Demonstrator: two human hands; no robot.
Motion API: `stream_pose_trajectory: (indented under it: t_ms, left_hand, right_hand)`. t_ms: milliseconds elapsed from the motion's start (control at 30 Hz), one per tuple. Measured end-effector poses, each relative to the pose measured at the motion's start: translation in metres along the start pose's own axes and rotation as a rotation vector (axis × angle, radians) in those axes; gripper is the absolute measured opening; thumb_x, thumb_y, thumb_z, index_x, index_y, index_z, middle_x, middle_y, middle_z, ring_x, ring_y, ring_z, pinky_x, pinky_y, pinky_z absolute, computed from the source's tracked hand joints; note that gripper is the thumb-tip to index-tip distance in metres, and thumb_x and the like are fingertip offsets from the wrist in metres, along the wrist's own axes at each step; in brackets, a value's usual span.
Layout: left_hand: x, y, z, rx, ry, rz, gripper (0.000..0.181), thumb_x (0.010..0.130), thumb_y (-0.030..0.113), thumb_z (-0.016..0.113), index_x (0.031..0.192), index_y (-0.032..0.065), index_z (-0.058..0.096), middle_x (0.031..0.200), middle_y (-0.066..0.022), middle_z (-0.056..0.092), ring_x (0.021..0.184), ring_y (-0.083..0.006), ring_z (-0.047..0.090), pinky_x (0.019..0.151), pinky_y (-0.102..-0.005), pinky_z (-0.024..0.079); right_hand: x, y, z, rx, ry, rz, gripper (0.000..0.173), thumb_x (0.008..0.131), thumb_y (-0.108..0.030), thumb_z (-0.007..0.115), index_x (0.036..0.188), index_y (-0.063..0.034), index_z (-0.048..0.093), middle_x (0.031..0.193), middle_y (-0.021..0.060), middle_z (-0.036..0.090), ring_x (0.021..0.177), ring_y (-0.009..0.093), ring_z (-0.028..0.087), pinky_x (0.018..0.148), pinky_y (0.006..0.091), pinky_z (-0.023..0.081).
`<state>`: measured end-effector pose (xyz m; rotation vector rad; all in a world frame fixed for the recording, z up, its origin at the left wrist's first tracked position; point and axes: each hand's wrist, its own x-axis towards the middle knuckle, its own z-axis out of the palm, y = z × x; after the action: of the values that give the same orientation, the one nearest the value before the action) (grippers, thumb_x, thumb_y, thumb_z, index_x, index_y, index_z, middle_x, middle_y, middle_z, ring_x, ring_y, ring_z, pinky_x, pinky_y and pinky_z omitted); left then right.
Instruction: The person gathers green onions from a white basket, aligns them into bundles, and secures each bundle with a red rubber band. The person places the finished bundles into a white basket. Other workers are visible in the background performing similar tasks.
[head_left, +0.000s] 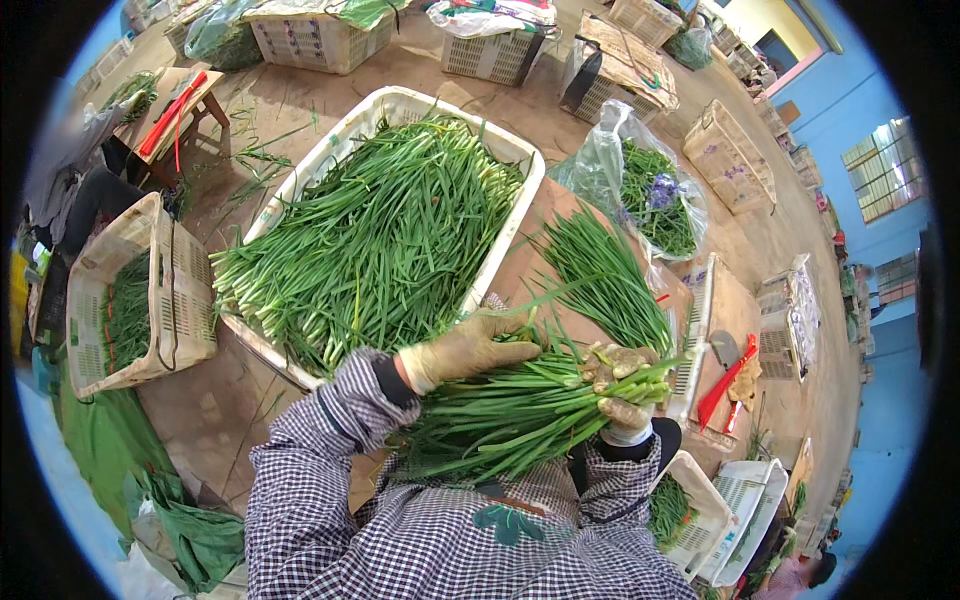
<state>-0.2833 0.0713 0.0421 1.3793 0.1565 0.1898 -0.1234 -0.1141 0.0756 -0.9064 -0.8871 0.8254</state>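
My right hand (622, 382), in a soiled glove, grips a thick bunch of garlic chives (502, 416) near its pale stem ends. The leaves spread leftwards across my lap, over my checked smock. My left hand (472, 345), also gloved, lies over the upper side of this bunch, with its fingertips among some blades; whether they pinch any is unclear. Just beyond my right hand, a pile of chives (604, 277) rests on a brown board (525, 259). In front of my left arm stands a large white plastic crate (536, 161) heaped with chives (390, 225).
A clear plastic bag (611, 142) of greens stands beyond the board. To the right, a crate-top board (739, 315) bears red ties (727, 382) and a blade (724, 349). At left are a tilted crate (187, 285) with bundled greens and a seated person (67, 180) beside a wooden bench (161, 112).
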Motion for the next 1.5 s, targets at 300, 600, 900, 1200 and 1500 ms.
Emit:
stream_pose_trajectory:
  t_ms: [300, 600, 900, 1200, 1500]
  left_hand:
    - [0.014, 0.035, 0.075, 1.002, 0.148, 0.513, 0.024, 0.082, 0.009, 0.054, 0.104, 0.0014, 0.061, 0.091, -0.0174, 0.061, 0.088, -0.0358, 0.06, 0.075, -0.0443, 0.048]
    - [0.065, 0.05, 0.018, 0.461, -0.398, 0.22, 0.036, 0.087, 0.026, 0.061, 0.111, 0.0007, 0.062, 0.103, -0.0126, 0.065, 0.1, -0.0195, 0.06, 0.089, -0.0326, 0.046]
    - [0.071, -0.058, 0.092, -0.181, -0.314, -0.661, 0.068, 0.097, 0.052, 0.028, 0.144, 0.002, 0.026, 0.147, -0.0135, 0.033, 0.135, -0.0176, 0.031, 0.11, -0.0299, 0.029]
    - [-0.01, -0.14, 0.112, -0.688, -0.672, -0.566, 0.061, 0.101, 0.042, 0.024, 0.145, 0.0008, 0.02, 0.151, -0.0104, 0.023, 0.137, -0.0189, 0.025, 0.114, -0.0281, 0.02]
    - [-0.06, -0.041, 0.141, -0.025, -0.66, -0.341, 0.119, 0.07, 0.03, 0.083, 0.149, 0.0066, -0.004, 0.147, -0.0154, 0.028, 0.135, -0.0248, 0.027, 0.11, -0.0354, 0.026]
  right_hand:
    - [-0.035, 0.004, -0.021, 0.004, 0.306, 0.182, 0.045, 0.066, -0.002, 0.076, 0.107, -0.0034, 0.056, 0.121, 0.0153, 0.058, 0.106, 0.025, 0.059, 0.087, 0.0368, 0.05]
    - [-0.045, 0.001, -0.043, 0.059, 0.058, -0.089, 0.041, 0.066, 0.004, 0.073, 0.104, -0.0022, 0.059, 0.092, 0.0101, 0.065, 0.093, 0.026, 0.06, 0.093, 0.0479, 0.044]
    - [-0.063, -0.082, -0.037, 0.142, -0.367, -0.268, 0.02, 0.081, -0.028, 0.07, 0.069, -0.0155, 0.06, 0.06, -0.0007, 0.065, 0.051, 0.018, 0.058, 0.073, 0.0364, 0.042]
    - [-0.144, -0.079, -0.137, 0.322, -0.11, -0.398, 0.034, 0.067, -0.015, 0.067, 0.097, -0.0095, 0.052, 0.089, 0.0042, 0.056, 0.088, 0.021, 0.052, 0.088, 0.0415, 0.042]
    - [-0.173, -0.05, -0.135, 0.384, 0.705, -0.119, 0.035, 0.071, -0.019, 0.06, 0.102, -0.0052, 0.052, 0.099, 0.0143, 0.057, 0.09, 0.033, 0.058, 0.085, 0.0503, 0.05]
